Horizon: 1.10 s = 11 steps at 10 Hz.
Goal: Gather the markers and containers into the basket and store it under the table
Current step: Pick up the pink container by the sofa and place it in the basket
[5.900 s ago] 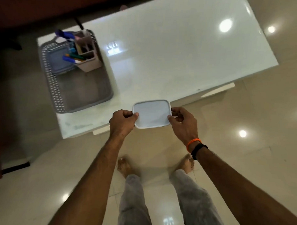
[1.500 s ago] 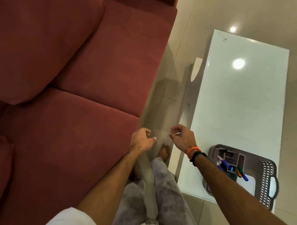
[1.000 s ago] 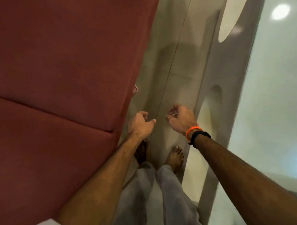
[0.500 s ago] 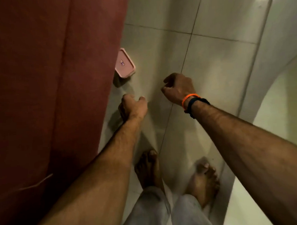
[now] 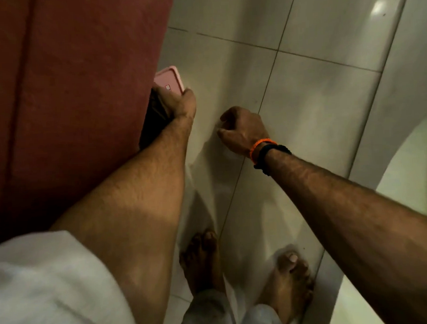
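A small pink container with a lid (image 5: 169, 78) lies on the floor tiles, partly tucked under the edge of the red sofa (image 5: 70, 94). My left hand (image 5: 175, 102) is down at it, thumb and fingers wrapped around its near end. My right hand (image 5: 241, 130), with an orange and a black band at the wrist, hovers over the tiles to the right with its fingers curled and nothing in them. The basket and markers are out of view.
The white table's leg panel with an arched cutout (image 5: 388, 110) runs along the right side. The gap of floor tiles (image 5: 302, 89) between sofa and table is narrow. My bare feet (image 5: 246, 265) stand at the bottom.
I have bent lower; my left hand moved forward from the floor beside the sofa onto the pink container and closed around it. My right hand stayed curled and empty.
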Tool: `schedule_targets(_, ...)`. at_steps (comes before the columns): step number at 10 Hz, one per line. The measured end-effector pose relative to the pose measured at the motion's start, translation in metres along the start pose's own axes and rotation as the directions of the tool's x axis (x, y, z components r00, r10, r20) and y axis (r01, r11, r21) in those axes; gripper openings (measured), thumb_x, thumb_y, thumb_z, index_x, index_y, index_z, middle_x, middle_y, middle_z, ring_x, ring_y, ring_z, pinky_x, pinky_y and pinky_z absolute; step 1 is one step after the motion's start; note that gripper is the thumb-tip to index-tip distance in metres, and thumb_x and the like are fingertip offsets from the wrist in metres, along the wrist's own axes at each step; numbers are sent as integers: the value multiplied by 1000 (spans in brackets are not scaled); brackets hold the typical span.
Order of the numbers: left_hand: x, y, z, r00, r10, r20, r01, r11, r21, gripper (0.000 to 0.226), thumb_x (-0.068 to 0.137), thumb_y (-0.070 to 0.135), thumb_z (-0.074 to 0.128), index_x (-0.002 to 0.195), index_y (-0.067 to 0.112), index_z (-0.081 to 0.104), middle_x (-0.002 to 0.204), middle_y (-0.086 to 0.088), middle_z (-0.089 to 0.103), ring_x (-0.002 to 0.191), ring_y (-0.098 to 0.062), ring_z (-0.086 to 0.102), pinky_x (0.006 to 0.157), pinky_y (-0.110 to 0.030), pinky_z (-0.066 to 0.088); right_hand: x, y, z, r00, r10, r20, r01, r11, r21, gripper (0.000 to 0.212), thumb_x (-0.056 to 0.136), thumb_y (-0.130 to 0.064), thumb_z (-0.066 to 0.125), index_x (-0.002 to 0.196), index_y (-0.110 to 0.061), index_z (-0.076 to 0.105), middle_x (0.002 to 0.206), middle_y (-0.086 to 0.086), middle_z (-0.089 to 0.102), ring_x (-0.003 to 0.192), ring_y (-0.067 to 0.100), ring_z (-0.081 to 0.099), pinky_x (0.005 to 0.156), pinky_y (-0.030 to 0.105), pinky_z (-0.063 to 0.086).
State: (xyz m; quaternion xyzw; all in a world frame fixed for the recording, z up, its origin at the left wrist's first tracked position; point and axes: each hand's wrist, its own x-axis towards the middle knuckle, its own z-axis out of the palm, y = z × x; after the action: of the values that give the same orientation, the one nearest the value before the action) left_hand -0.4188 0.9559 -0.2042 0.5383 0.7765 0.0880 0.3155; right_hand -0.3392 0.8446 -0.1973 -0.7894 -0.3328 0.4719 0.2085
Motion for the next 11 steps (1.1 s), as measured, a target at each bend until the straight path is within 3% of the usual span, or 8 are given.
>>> schedule_targets(1,-16,-10,3,999,47,10,-46,997,-66,84,81,13,65,150,14,18,152,-11,30,138,-26,33,109,-22,27,-4,-2,2,1000,15,-1,-15,999,38,34,85,-25,61,116,-11,62,108,6,69,103,24,63,94,38,52)
schedule_targets(2,-43,-21,4,999,43,10,-41,992,-123,84,67,9,75,141,13,35,135,-10,50,121,-23,49,81,-3,31,-12,-7,2,998,61,-15,-60,993,99,39,86,-36,62,117,-12,60,111,6,68,104,23,63,94,38,52)
schedule_targets(3,-67,-19,-6,999,-7,46,15,988,-157,80,61,9,79,132,10,42,127,-11,55,116,-26,53,95,-25,45,-29,-12,-6,988,154,20,-154,962,225,44,81,-36,64,120,-16,59,113,6,68,104,23,63,92,34,52)
schedule_targets(5,-131,4,-62,991,18,131,-4,994,-106,71,56,16,85,120,18,54,114,-2,67,102,-19,61,83,-20,48,-87,-41,-50,929,345,132,-357,745,563,76,54,-42,55,128,-20,53,126,9,63,119,30,57,104,50,43)
schedule_targets(6,-175,31,-108,976,105,192,-88,991,-97,63,59,16,79,117,23,56,107,1,69,89,-14,61,68,-9,39,-131,-67,-80,921,374,107,-364,730,579,66,61,-40,63,123,-19,57,120,8,67,112,28,62,100,49,48)
schedule_targets(8,-267,89,-230,879,294,376,-267,956,-124,69,61,18,82,126,19,57,119,0,67,108,-17,64,93,-33,51,-252,-129,-153,902,419,106,-374,635,676,37,79,-13,72,114,-8,59,90,9,67,71,25,64,82,51,57)
schedule_targets(9,-301,110,-297,832,338,440,-316,940,-125,72,60,26,85,126,20,57,120,8,65,106,-7,61,91,-18,46,-318,-166,-189,903,416,105,-337,536,774,26,86,-6,66,110,-7,55,90,11,64,58,17,57,71,39,57)
schedule_targets(11,-363,144,-420,777,141,613,158,899,-408,39,79,1,72,116,0,59,104,-13,66,93,-24,63,78,-41,56,-442,-244,-233,922,377,89,-260,434,863,27,91,-3,58,116,-4,48,120,25,61,88,27,62,78,35,55)
